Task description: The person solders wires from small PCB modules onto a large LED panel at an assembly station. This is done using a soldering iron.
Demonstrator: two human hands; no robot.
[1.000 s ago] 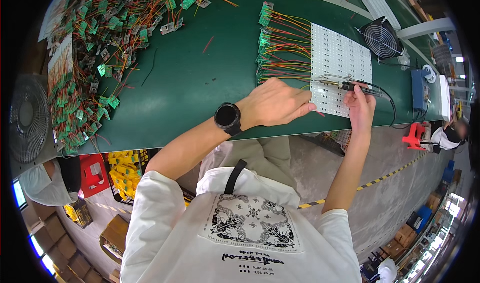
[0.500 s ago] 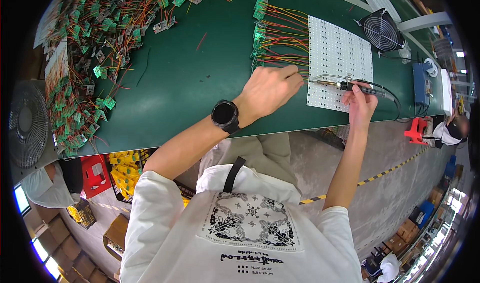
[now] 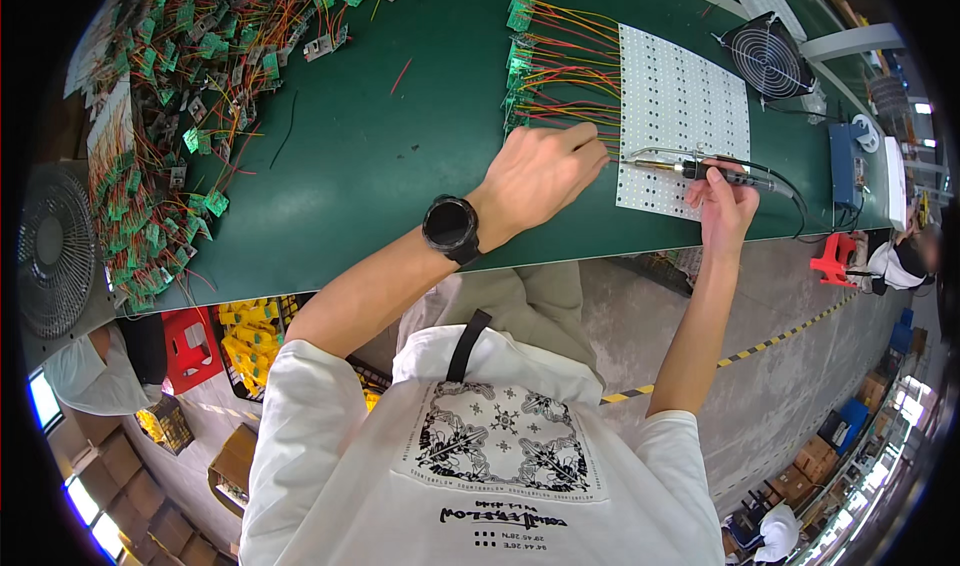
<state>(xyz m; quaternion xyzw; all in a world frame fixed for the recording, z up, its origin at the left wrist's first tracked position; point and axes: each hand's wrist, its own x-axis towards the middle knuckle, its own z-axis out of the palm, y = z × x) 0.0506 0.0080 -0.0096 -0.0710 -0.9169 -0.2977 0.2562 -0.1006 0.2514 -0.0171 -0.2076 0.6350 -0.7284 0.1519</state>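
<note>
My right hand (image 3: 726, 209) grips a soldering iron (image 3: 690, 169) with a black handle and a thin metal tube alongside its tip. The iron points left, low over the near part of a white panel (image 3: 690, 96) with rows of dark dots. At the panel's left edge, my left hand (image 3: 545, 176) pinches what looks like a thin wire close to the iron's tip; the fingers mostly hide it. Beyond that hand, red and yellow wires (image 3: 575, 61) run from a column of small green circuit boards (image 3: 518, 66) to the panel's left edge.
A large heap of wired circuit boards (image 3: 190, 96) covers the green table's (image 3: 370, 196) left side. At the right stand a black fan (image 3: 768, 56), a blue box (image 3: 846, 171) and a solder reel (image 3: 864, 134). A grey fan (image 3: 62, 251) stands far left; other people sit at both sides.
Almost nothing differs. The view has shifted slightly, and both hands keep their places at the panel, with the iron's tip still beside my left fingertips.
</note>
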